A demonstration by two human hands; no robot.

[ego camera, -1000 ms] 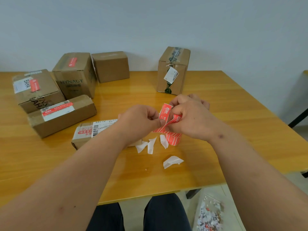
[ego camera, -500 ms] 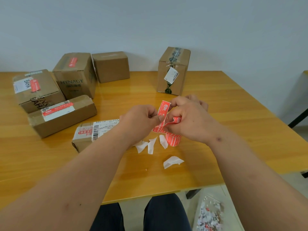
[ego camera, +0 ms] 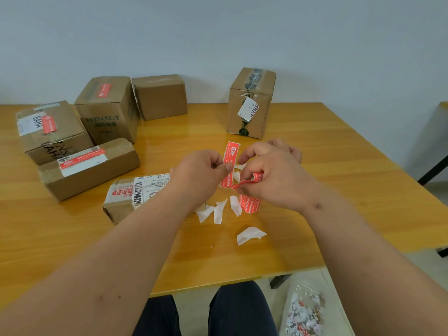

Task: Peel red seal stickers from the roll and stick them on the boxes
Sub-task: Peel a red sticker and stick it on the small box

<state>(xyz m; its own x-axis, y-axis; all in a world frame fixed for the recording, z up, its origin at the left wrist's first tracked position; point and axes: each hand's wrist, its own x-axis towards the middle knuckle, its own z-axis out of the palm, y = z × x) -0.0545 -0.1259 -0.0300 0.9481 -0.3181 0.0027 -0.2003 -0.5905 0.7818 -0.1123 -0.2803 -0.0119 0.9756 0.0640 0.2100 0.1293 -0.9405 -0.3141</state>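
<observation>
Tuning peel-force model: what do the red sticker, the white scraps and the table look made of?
Sticker: glossy printed paper or film, probably; it curls stiffly. Scraps: thin white backing paper, creased and folded. Table: wood or wood-look laminate, varnished; grain lines and reflections of the boxes show.

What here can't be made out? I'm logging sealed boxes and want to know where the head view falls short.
- Flat box: its near end is covered by the left hand and forearm.
- Sticker roll: top hidden by the right hand.
- Red sticker: print too small to read.
- Plain back box: only two faces show.
</observation>
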